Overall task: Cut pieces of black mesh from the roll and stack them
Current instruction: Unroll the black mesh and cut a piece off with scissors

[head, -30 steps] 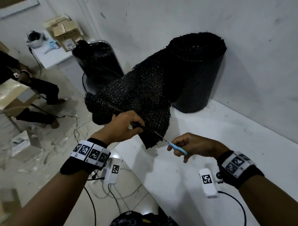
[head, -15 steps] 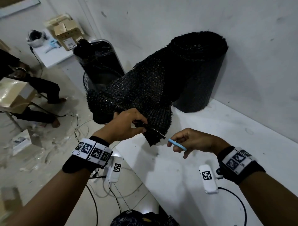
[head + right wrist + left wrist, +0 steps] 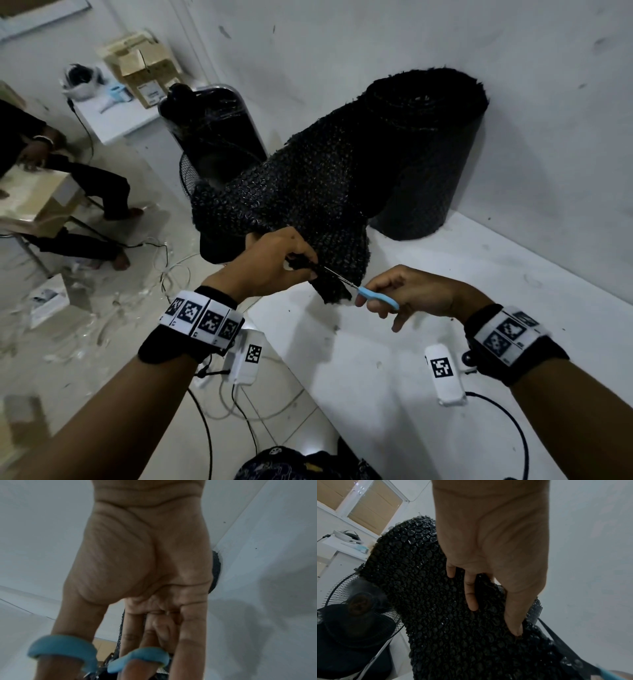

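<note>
At centre left of the head view our left hand (image 3: 270,263) pinched the loose mesh (image 3: 308,192) at its lower edge. Right of it, our right hand (image 3: 407,291) gripped blue scissors (image 3: 373,295), blades in the mesh. The roll (image 3: 428,154) stood on the white table (image 3: 445,308), upper right, against the wall.

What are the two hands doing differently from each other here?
The left hand pinches the edge of the black mesh, pulling it off the roll; the right hand works blue-handled scissors. The left hand sits higher, the right lower, over the white table. Both wear marker wristbands.
</note>
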`<action>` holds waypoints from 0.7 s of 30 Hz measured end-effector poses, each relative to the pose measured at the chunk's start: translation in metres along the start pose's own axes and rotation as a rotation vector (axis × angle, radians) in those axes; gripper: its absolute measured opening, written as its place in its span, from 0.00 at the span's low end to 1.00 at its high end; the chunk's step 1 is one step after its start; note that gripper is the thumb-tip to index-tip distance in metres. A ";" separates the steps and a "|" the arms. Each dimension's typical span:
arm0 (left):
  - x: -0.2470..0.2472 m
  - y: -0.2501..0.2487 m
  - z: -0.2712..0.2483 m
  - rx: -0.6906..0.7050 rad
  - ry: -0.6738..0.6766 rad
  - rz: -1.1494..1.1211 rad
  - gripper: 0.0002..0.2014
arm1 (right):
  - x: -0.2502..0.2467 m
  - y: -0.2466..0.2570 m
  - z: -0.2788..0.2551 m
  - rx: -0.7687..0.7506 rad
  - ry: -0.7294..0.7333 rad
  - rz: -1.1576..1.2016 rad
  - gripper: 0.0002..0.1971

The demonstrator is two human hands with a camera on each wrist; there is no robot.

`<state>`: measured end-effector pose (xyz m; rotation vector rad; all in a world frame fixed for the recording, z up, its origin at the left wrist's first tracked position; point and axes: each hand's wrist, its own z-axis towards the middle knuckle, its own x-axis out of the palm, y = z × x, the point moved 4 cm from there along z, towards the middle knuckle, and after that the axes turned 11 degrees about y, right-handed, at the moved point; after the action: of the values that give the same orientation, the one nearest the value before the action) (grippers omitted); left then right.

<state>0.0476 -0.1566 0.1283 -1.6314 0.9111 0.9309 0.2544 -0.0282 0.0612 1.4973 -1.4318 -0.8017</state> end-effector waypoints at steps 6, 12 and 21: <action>-0.002 -0.002 0.002 -0.006 0.007 -0.011 0.09 | -0.001 0.007 0.002 0.002 0.020 -0.032 0.14; -0.004 -0.003 0.002 -0.005 0.007 0.007 0.10 | -0.001 0.011 0.006 -0.005 -0.006 -0.026 0.09; -0.004 -0.003 0.004 -0.006 -0.003 -0.006 0.10 | 0.000 0.014 0.008 -0.007 -0.012 -0.032 0.09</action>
<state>0.0484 -0.1515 0.1324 -1.6364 0.9016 0.9330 0.2409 -0.0288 0.0711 1.5163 -1.4157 -0.8358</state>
